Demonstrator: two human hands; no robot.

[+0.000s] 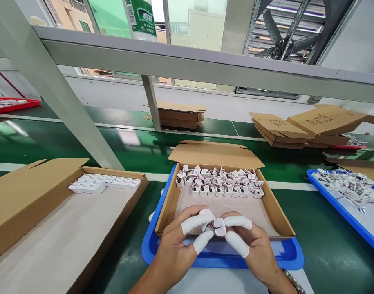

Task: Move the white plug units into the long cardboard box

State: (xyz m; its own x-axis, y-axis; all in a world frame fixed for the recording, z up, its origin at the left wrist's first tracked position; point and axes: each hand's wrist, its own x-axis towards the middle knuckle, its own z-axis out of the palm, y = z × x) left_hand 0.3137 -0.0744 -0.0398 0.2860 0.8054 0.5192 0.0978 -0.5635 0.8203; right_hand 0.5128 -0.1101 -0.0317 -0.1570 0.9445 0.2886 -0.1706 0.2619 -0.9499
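Both my hands meet at the near edge of an open cardboard box point(275, 212) that rests on a blue tray point(294, 255). My left hand point(174, 245) and my right hand point(251, 249) wear white finger cots and pinch one small white plastic part with red and black wires point(217, 226) between thumbs and forefingers. At the far end of the box, rows of the same white wired parts point(220, 181) stand packed together. The box bottom near my hands is bare grey liner.
A larger cardboard box point(52, 228) at the left holds a few rows of white parts point(104, 183). A second blue tray point(346, 204) at the right carries loose wired parts. Flat cardboard stacks point(312, 126) lie beyond the green belt. A slanted metal post point(61, 102) rises at the left.
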